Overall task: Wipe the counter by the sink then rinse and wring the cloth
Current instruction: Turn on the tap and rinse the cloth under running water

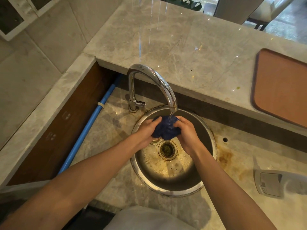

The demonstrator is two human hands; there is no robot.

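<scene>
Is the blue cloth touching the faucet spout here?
Apart. The head view shows the blue cloth held below the faucet spout, with a short stream of water crossing the gap between them.

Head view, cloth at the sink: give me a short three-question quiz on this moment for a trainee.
1. True or false: water runs from the faucet onto the blue cloth.
2. Which hands grip the cloth? A) left hand only B) right hand only C) both
3. Fill in: the cloth is held above the round steel ____.

Key: 1 true; 2 C; 3 sink.
</scene>
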